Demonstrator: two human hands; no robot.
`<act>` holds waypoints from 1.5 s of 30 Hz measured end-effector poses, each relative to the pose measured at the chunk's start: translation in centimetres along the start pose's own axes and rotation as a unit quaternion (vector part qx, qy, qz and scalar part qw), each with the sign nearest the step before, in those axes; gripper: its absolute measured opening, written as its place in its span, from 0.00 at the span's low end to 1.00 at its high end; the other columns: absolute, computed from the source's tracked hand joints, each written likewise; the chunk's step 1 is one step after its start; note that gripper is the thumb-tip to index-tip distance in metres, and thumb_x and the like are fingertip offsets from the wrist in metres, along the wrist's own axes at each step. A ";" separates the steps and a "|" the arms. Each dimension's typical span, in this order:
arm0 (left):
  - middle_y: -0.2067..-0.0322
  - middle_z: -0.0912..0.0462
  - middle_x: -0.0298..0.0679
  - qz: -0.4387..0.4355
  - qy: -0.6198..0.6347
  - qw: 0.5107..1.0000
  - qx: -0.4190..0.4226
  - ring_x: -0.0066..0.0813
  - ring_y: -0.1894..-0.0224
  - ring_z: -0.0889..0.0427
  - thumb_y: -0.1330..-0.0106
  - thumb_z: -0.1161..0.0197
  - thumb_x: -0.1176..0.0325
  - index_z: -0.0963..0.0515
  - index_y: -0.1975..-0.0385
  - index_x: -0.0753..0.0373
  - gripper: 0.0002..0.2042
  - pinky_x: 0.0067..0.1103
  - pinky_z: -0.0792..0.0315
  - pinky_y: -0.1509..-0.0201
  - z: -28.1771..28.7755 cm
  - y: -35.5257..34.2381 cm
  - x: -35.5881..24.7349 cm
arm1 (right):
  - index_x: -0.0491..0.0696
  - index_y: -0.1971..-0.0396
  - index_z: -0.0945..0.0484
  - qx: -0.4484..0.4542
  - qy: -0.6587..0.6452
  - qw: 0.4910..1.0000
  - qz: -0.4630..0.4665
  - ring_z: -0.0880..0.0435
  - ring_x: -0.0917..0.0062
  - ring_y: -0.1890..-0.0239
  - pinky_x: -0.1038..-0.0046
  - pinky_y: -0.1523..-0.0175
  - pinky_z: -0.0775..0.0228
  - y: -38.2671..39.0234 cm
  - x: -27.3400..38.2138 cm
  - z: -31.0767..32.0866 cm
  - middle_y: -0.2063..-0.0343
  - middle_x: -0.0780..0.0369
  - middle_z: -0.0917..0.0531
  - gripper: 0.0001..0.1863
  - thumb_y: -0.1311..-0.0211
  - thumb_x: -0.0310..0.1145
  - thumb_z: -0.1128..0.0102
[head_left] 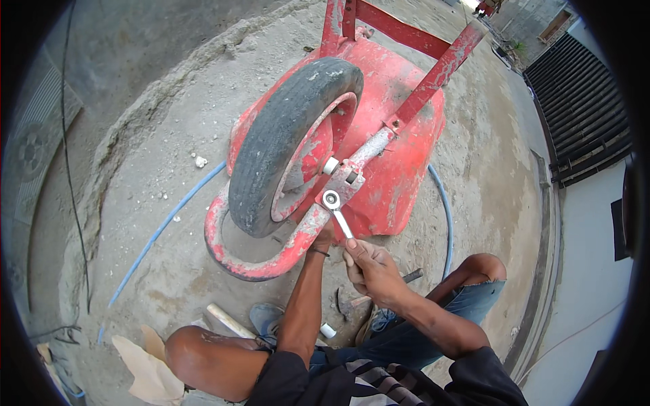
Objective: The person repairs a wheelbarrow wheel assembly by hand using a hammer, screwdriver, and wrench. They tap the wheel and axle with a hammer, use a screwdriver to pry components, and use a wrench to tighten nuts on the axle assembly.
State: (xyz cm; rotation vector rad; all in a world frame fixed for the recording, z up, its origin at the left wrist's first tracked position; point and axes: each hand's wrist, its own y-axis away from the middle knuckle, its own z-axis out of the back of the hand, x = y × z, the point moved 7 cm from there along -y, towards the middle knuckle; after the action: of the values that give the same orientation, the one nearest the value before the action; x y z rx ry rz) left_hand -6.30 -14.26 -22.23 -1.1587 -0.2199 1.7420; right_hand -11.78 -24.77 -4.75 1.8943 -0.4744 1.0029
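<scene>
Red metal wheelbarrow tray [399, 186], paint scuffed and chalky, lies upside down on the grey, dusty concrete ground [494, 223]. Wheel with black rubber tyre [261, 159] and red rim stands up along the tray's left edge. Red angled steel legs [437, 81] stick up at the tray's far edge. Red tubular frame [298, 243], coating worn to grey in patches, runs over the tray and curves round the wheel's near side.

Right hand [376, 271] closed round the lower end of a shiny chrome ring wrench [343, 224], thumb along the shaft. Wrench ring sits around the bolt on the axle bracket [349, 179], above the tray's near edge, shaft slanting down to the hand. Left hand [326, 235] reaches under the frame, just below the wrench; fingers hidden, can't tell whether it grips anything. Thin black band on left wrist.

Blue hose [166, 223] shows off the tray's left edge, another blue stretch off its right edge. Near the feet on the ground: hammer-like tool with dark metal head [343, 304], partly covered by the right arm; small white cylinder [328, 330]; pale pole [230, 321]. Torn tan cardboard [149, 369] lies left of the left knee.
</scene>
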 end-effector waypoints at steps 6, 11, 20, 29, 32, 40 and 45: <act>0.82 0.30 0.38 0.090 0.137 0.986 0.007 0.40 0.79 0.29 0.45 0.40 0.71 0.30 0.82 0.58 0.07 0.32 0.36 0.75 0.1 -0.1 -0.7 | 0.51 0.75 0.35 -0.134 -0.217 0.965 0.058 0.48 0.86 0.93 0.82 0.88 0.55 0.1 -1.8 -5.8 0.92 0.71 0.40 0.19 0.31 0.50 0.60; 0.85 0.34 0.39 -0.010 0.078 0.996 -0.042 0.40 0.82 0.32 0.45 0.42 0.72 0.33 0.84 0.58 0.08 0.33 0.39 0.79 1.0 -0.9 -1.8 | 0.48 0.73 0.30 0.057 0.058 0.996 -0.028 0.47 0.88 0.94 0.83 0.88 0.58 0.2 1.5 1.8 0.93 0.70 0.38 0.18 0.31 0.47 0.57; 0.72 0.24 0.42 -0.055 0.031 0.998 -0.005 0.42 0.69 0.24 0.49 0.40 0.73 0.25 0.74 0.62 0.03 0.34 0.32 0.64 -0.4 -0.2 -1.3 | 0.45 0.75 0.25 0.192 0.194 0.960 -0.064 0.48 0.90 0.94 0.83 0.89 0.60 -4.3 5.9 6.3 0.94 0.73 0.41 0.20 0.33 0.45 0.53; 0.71 0.21 0.40 0.030 0.162 0.986 0.032 0.34 0.67 0.23 0.47 0.41 0.72 0.23 0.71 0.65 0.06 0.29 0.31 0.63 -1.0 -0.5 -1.3 | 0.50 0.73 0.36 -0.153 -0.204 0.965 0.065 0.46 0.85 0.95 0.82 0.89 0.53 -0.5 -2.1 -5.9 0.92 0.68 0.38 0.20 0.31 0.52 0.61; 0.73 0.22 0.38 0.048 0.210 0.976 0.040 0.31 0.68 0.24 0.46 0.42 0.72 0.23 0.71 0.65 0.05 0.27 0.31 0.65 -0.4 -0.6 -1.0 | 0.51 0.72 0.36 -0.062 -0.145 0.986 0.051 0.43 0.84 0.95 0.80 0.90 0.50 -0.4 -1.1 -6.0 0.92 0.66 0.36 0.20 0.31 0.52 0.61; 0.80 0.27 0.32 0.101 0.311 0.931 0.161 0.20 0.74 0.28 0.45 0.41 0.71 0.26 0.79 0.64 0.04 0.22 0.35 0.70 -0.3 -0.7 1.1 | 0.44 0.76 0.26 0.140 0.126 0.977 -0.101 0.45 0.88 0.98 0.84 0.93 0.58 -1.3 5.1 4.1 0.94 0.67 0.34 0.21 0.32 0.46 0.54; 0.83 0.31 0.29 0.254 0.459 0.795 0.304 0.17 0.77 0.34 0.45 0.40 0.70 0.31 0.85 0.61 0.10 0.21 0.38 0.71 0.0 -2.2 -1.1 | 0.42 0.77 0.24 0.181 0.168 0.960 -0.129 0.45 0.90 0.98 0.84 0.93 0.59 -4.2 7.3 7.2 0.95 0.70 0.36 0.20 0.35 0.45 0.49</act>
State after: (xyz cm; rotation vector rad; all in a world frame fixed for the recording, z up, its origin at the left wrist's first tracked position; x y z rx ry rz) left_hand -4.87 -14.05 -20.19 -1.4740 1.2541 1.2804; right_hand -1.45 -28.23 -3.04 1.9805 0.1644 1.2650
